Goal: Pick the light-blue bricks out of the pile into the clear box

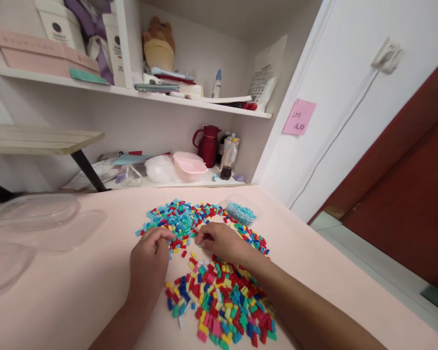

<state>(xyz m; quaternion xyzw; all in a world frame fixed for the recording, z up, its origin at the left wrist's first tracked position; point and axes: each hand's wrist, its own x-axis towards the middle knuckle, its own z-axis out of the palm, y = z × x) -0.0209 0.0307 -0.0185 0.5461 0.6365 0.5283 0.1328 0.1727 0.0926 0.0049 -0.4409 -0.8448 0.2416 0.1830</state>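
Small building bricks in many colours lie loose on the table in two heaps. The far heap [180, 216] is largely light blue, and the near heap [222, 296] is mixed red, yellow, green and blue. At the left edge of the far heap is my left hand [150, 255], its fingers curled and the thumb against them. Across from it, between the heaps, my right hand [221, 241] has its fingertips pinched low over the bricks. Whatever either hand holds is hidden. A clear plastic box [241, 213] of light blue bricks stands behind my right hand.
Clear plastic lids and boxes [69, 231] lie on the left of the pink table [95, 287], near a small wooden stand [40, 138]. At the back are a pink container [190, 165], a red jug [208, 146] and bottles [229, 158]. A shelf [204, 104] overhangs them.
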